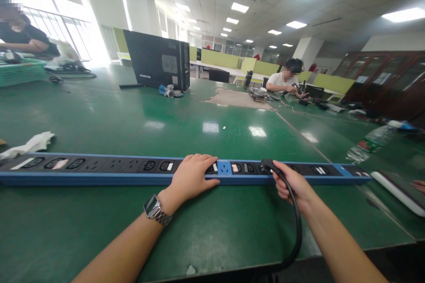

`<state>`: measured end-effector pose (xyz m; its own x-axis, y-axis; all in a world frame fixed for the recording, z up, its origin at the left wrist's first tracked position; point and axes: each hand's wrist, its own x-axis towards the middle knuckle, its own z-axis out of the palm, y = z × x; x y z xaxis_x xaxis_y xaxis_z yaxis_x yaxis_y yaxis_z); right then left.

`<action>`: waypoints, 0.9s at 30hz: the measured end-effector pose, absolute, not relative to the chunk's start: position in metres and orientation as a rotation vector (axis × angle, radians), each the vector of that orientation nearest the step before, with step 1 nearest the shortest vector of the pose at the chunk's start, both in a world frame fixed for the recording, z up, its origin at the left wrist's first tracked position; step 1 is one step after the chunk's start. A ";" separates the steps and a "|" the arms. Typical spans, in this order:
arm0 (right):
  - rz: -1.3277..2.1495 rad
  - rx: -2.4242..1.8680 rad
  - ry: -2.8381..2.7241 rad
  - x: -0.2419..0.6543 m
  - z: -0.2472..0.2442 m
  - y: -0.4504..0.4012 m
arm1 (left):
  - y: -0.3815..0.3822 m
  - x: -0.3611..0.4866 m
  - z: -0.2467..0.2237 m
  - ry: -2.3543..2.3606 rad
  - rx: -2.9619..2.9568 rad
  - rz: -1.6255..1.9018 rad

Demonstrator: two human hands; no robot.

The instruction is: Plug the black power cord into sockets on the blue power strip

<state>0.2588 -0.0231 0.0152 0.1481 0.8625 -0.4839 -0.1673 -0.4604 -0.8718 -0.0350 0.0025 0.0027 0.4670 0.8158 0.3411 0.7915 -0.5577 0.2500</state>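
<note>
The plug (266, 166) is pinched near its cable end by the right hand (292, 183), at the power strip (99, 180), laid crosswise; its middle is covered by the flattened left hand (194, 174), thumb spread.

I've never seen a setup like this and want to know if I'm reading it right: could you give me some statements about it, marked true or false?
1. The left hand rests on a long power strip. True.
2. Both wrists are bare. False: the left one wears a watch.
3. The right hand holds a black plug. True.
4. The work surface is white. False: the tabletop is green.
5. A black computer case stands beyond the strip. True.
</note>
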 end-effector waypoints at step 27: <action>0.970 -1.804 -0.874 0.375 0.056 -0.025 | 0.002 -0.036 0.000 1.457 2.675 0.654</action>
<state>0.3745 -0.0253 0.0557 0.4464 0.8570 -0.2573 0.1667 -0.3622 -0.9171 -0.0355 0.0017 0.0002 0.4743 0.8087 0.3481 0.7976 -0.5620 0.2190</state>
